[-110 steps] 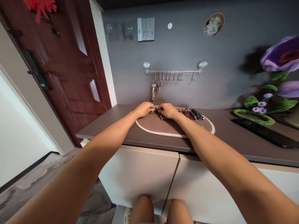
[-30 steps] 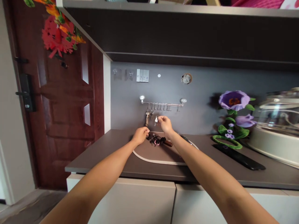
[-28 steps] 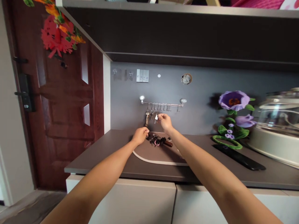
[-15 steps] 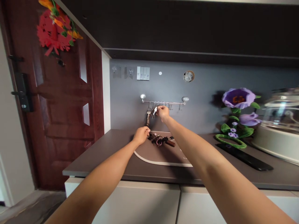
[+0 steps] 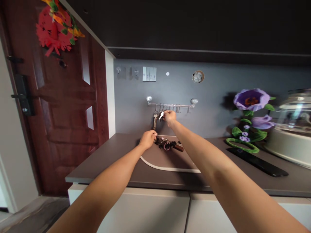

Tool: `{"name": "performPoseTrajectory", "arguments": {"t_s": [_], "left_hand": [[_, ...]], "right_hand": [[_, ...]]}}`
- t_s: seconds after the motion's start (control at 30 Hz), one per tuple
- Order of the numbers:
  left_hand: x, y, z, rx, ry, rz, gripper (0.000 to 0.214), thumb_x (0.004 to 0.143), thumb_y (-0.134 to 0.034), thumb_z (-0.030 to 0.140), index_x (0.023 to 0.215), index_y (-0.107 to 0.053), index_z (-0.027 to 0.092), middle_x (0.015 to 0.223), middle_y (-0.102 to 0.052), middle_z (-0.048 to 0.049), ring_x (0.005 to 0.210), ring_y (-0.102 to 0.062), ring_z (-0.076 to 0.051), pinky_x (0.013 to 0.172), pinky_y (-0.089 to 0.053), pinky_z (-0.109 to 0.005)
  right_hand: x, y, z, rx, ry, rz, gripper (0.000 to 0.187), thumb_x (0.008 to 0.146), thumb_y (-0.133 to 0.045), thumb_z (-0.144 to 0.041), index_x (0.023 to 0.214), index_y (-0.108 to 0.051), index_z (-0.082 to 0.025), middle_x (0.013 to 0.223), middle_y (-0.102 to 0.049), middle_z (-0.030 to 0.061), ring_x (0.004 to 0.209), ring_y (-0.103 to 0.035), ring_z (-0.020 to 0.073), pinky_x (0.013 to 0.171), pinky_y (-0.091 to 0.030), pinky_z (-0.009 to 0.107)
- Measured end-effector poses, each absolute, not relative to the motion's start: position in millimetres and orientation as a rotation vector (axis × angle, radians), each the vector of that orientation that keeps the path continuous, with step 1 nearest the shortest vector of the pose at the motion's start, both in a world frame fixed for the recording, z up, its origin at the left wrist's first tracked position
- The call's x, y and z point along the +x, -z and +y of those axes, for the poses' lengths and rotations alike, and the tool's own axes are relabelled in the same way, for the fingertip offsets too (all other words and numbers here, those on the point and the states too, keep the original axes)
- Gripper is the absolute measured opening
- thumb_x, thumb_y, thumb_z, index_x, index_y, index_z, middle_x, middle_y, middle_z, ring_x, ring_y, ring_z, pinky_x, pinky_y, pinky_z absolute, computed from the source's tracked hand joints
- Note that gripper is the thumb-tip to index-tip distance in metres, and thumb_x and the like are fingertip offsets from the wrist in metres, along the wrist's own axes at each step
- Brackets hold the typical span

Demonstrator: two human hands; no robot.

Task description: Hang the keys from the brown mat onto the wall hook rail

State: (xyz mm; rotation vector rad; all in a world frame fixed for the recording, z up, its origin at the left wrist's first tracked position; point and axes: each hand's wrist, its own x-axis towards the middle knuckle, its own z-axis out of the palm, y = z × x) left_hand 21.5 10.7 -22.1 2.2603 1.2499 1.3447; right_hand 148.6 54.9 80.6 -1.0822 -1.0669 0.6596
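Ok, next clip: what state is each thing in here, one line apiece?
Right hand: raised at the rail, pinching a silver key.
Left hand: down at the edge of the key pile.
Key pile: heaped on the mat.
Wall hook rail: mounted, a keyring hanging.
Wooden door: shut.

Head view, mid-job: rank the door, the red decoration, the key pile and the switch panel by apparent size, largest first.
1. Door
2. Red decoration
3. and 4. unsure: the key pile looks larger than the switch panel, but it sits nearer the camera.
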Motion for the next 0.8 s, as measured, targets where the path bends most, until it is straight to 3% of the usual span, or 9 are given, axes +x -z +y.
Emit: {"name": "performPoseTrajectory", "arguments": {"t_s": [0.3, 0.47, 0.63, 0.8], "left_hand": [[20, 20, 9, 2.268, -1.341, 1.271, 0.022, 0.079, -0.041, 0.025, 0.073, -0.060, 0.016, 0.067, -0.064, -0.0013, 0.059, -0.056, -0.011, 0.060, -0.039, -0.021], [19, 21, 11, 2.280, -1.336, 1.245, 0.022, 0.079, -0.041, 0.024, 0.073, -0.060, 0.016, 0.067, -0.064, -0.0015, 0.059, -0.056, -0.011, 0.059, -0.040, -0.021], [17, 21, 10, 2.267, -1.330, 1.252, 0.021, 0.078, -0.042, 0.022, 0.074, -0.061, 0.015, 0.068, -0.063, -0.0019, 0.060, -0.056, -0.011, 0.059, -0.040, -0.021], [14, 16, 4, 2.346, -1.312, 1.255, 0.021, 0.078, -0.042, 0.019, 0.076, -0.062, 0.015, 0.071, -0.064, -0.0026, 0.066, -0.056, -0.012, 0.064, -0.041, -0.022]], "right_hand": [[154, -71, 61, -1.126, -0.668, -1.090, 0.012, 0.078, -0.042, -0.014, 0.068, -0.049, -0.016, 0.063, -0.052, -0.0014, 0.050, -0.049, 0.0053, 0.048, -0.045, 0.017], [157, -69, 57, -1.116, -0.730, -1.078, 0.005, 0.079, -0.042, -0.014, 0.079, -0.045, -0.018, 0.065, -0.052, -0.0026, 0.051, -0.051, 0.0057, 0.048, -0.045, 0.018], [162, -61, 52, -1.110, -0.807, -1.059, 0.018, 0.078, -0.042, -0.012, 0.094, -0.040, -0.020, 0.072, -0.055, -0.0017, 0.055, -0.053, 0.0065, 0.051, -0.046, 0.018], [166, -53, 40, -1.144, -0.812, -1.069, 0.021, 0.077, -0.043, -0.012, 0.097, -0.041, -0.020, 0.077, -0.053, -0.0013, 0.055, -0.051, 0.0054, 0.052, -0.045, 0.018]]}}
